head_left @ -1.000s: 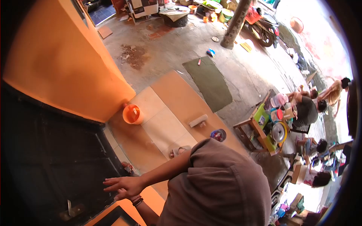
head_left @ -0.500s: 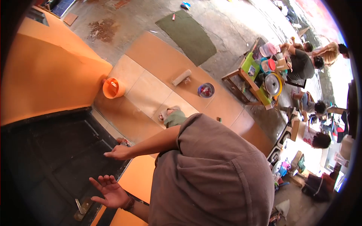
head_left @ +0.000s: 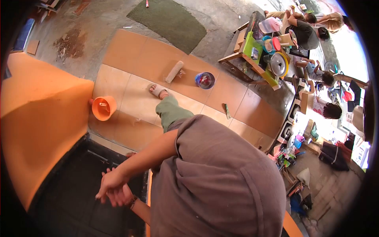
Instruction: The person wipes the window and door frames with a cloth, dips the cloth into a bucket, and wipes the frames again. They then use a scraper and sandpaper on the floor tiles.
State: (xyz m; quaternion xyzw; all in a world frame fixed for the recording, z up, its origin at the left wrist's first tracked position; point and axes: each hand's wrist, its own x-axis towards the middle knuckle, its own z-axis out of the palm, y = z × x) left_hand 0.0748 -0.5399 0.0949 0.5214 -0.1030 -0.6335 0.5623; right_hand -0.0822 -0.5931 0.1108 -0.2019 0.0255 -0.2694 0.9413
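My right hand [head_left: 110, 182] crosses over my left hand [head_left: 119, 196] in front of a dark black panelled surface [head_left: 77, 193]. The two hands overlap and appear to touch, with part of the left one hidden beneath the right. Left fingers are spread, and a dark bracelet [head_left: 133, 202] circles that wrist. Right fingers are stretched downward, and I see no object in either hand. On the tiles beyond stands an orange bucket [head_left: 99, 113] with a pale-handled item [head_left: 104, 105] inside.
A paint roller [head_left: 174, 72] and a blue tub [head_left: 204, 81] rest on the tiled floor [head_left: 134, 91]. Near my sandalled foot [head_left: 158, 91] lies a narrow green item [head_left: 226, 111]. An orange wall [head_left: 47, 114] rises at left. Several people sit beyond a loaded wooden table [head_left: 246, 59].
My hands were apart, with the left palm open and the right index finger pointing; now they are crossed together. The view has shifted, and my extended leg shows more.
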